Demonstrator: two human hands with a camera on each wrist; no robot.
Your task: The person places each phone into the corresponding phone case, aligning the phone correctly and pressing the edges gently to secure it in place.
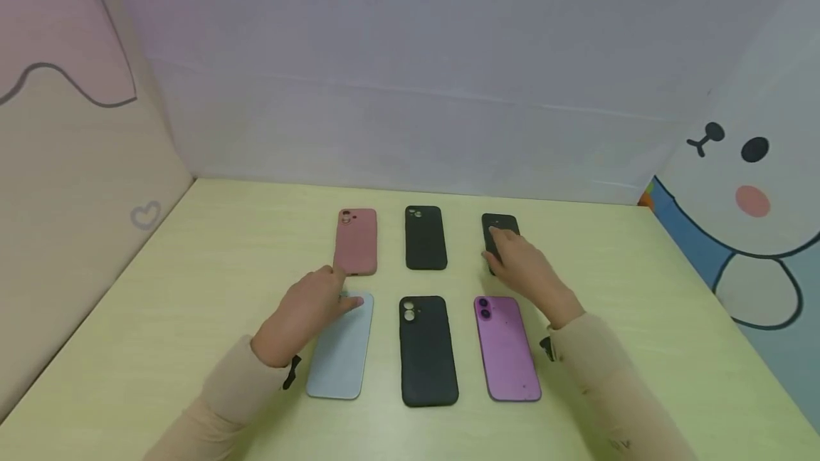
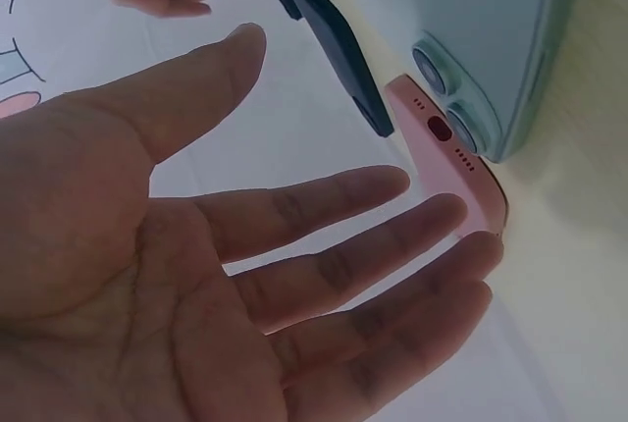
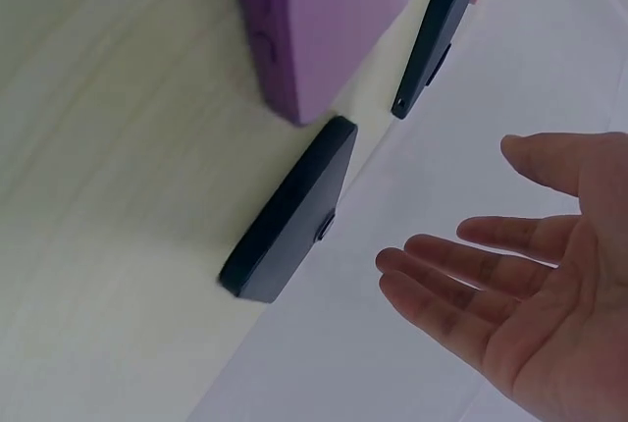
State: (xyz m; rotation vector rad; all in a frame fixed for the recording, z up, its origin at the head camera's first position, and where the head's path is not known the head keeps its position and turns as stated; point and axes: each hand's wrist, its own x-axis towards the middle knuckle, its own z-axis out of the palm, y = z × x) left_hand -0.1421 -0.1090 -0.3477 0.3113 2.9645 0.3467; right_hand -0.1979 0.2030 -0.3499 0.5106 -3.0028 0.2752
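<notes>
My left hand (image 1: 304, 311) hovers over the upper part of a light blue phone (image 1: 339, 354). In the left wrist view its fingers are extended and hold nothing, with the phone's camera lenses beyond them. A pink phone case (image 1: 356, 240) lies just past those fingertips. On the far right, my right hand (image 1: 527, 269) is above a dark phone or case (image 1: 501, 220), hiding much of it. The right wrist view shows that hand's fingers (image 3: 491, 275) spread, apart from the dark item (image 3: 294, 226). A purple phone (image 1: 508, 351) lies nearer, below the right hand.
Between the hands, one black phone case (image 1: 428, 354) lies in the front row and another black case (image 1: 426, 239) in the back row. Pale walls border the light yellow table (image 1: 243, 233) at the back and sides.
</notes>
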